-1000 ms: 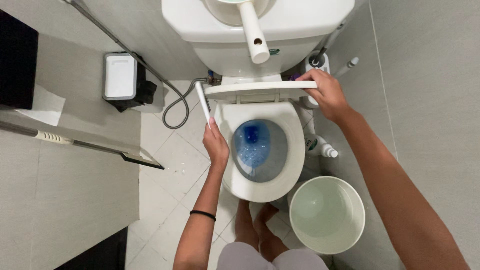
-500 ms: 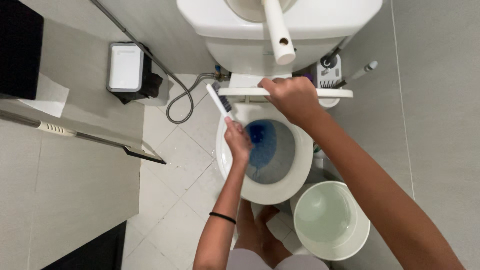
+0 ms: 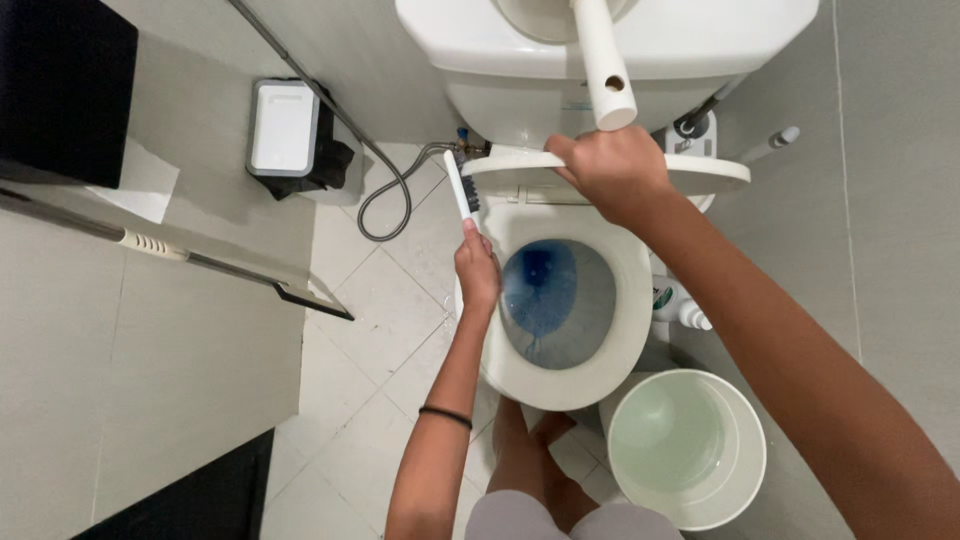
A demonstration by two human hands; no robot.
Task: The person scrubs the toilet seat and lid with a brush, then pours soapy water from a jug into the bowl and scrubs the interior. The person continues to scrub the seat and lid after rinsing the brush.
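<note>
**Head view: brush up, seat lifted**

Head camera looks straight down. Nearest me, a pale bucket (image 3: 686, 449) stands by the bowl with a little water in it. I see the left hand (image 3: 478, 272), fingers wrapped tight round a small white brush (image 3: 463, 188), bristles raised beside the seat hinge, seemingly to reach under there. Toilet bowl (image 3: 560, 300) holds blue-tinted water. Further on, the right hand (image 3: 607, 170) has its fingers clamped on the raised seat (image 3: 710, 172), holding it clear of the rim. Behind is the cistern (image 3: 690, 40).
</note>
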